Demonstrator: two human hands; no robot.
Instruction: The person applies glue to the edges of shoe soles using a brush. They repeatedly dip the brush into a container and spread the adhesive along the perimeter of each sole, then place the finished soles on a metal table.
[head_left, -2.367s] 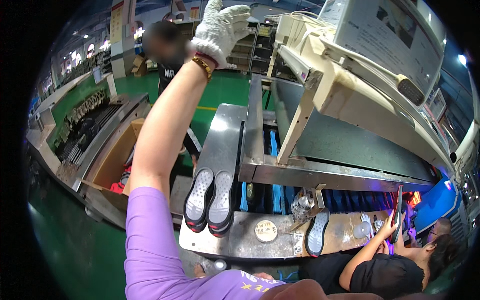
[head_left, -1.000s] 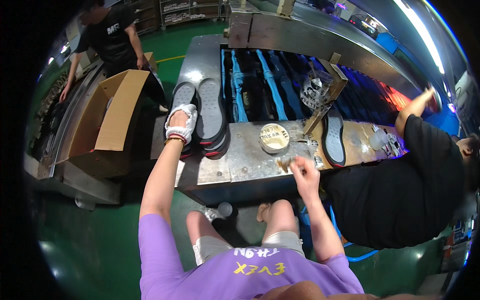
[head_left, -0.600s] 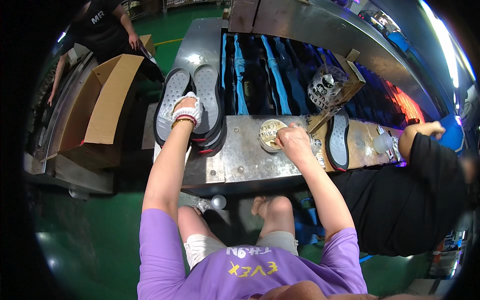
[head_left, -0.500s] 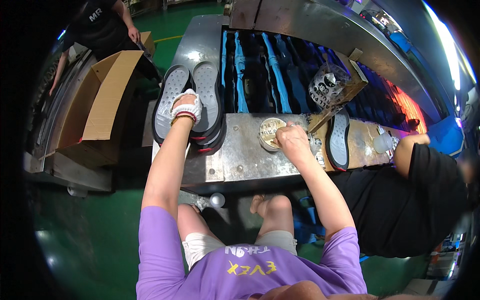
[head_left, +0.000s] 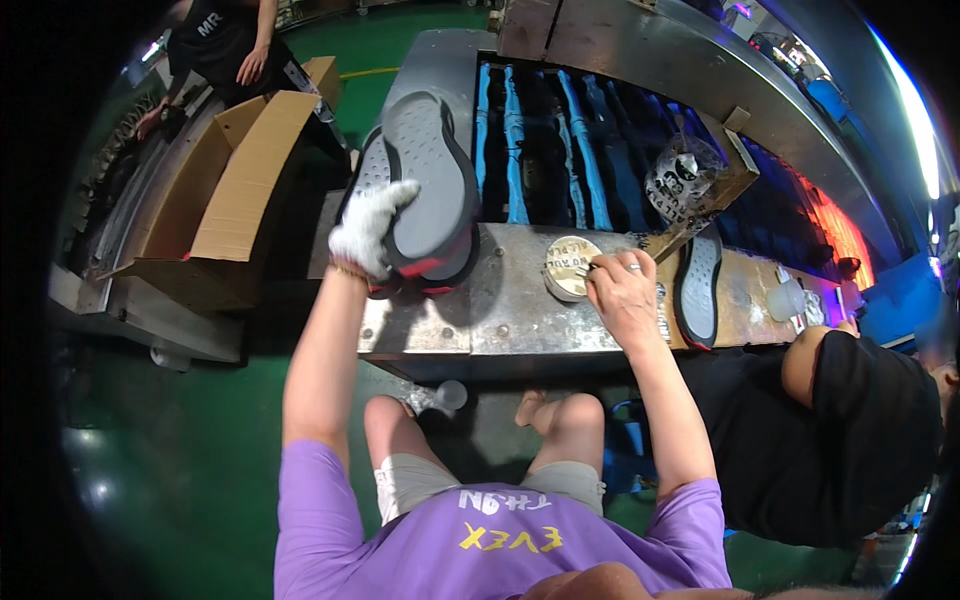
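Grey shoe sole [head_left: 430,175]: centre-left of frame, lifted over metal bench [head_left: 500,310] left edge, long axis running up-frame. Gloved left hand [head_left: 368,232] clamps its lower end. Bare right hand [head_left: 620,295] pinches a small brush beside round tin [head_left: 568,268]. Cardboard box [head_left: 235,190] just left.
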